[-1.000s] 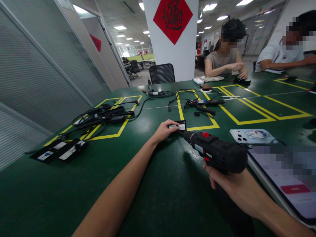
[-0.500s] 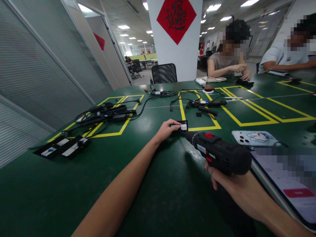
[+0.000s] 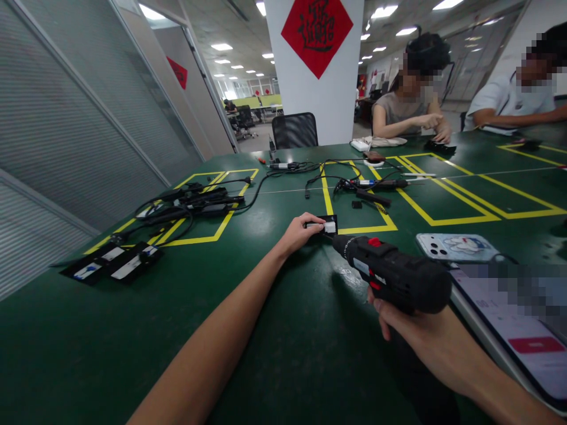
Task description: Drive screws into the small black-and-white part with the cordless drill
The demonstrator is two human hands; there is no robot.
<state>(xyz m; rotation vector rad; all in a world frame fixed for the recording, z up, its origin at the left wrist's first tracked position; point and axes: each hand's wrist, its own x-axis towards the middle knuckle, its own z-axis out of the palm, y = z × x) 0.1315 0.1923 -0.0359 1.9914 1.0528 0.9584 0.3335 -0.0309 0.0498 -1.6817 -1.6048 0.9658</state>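
Observation:
My right hand [image 3: 410, 330] is wrapped round the grip of a black cordless drill [image 3: 394, 271] with red switches. The drill points left and away from me, its thin bit reaching a small flat black piece with a white patch [image 3: 330, 226]. On that piece, my left hand [image 3: 296, 232] holds with its fingers pressed at the left side, close to the bit. My fingers cover part of the piece, and whether the bit touches it I cannot tell. Most of the drill's handle is hidden behind my right hand.
Bundled black cables [image 3: 199, 203] and flat black pieces with white labels [image 3: 95, 265] lie at the left. Beyond my hands is a pen-shaped corded tool [image 3: 381, 185]. A phone [image 3: 460, 247] and a tablet [image 3: 509, 330] lie right of the drill. Two people sit across the green table [image 3: 266, 366].

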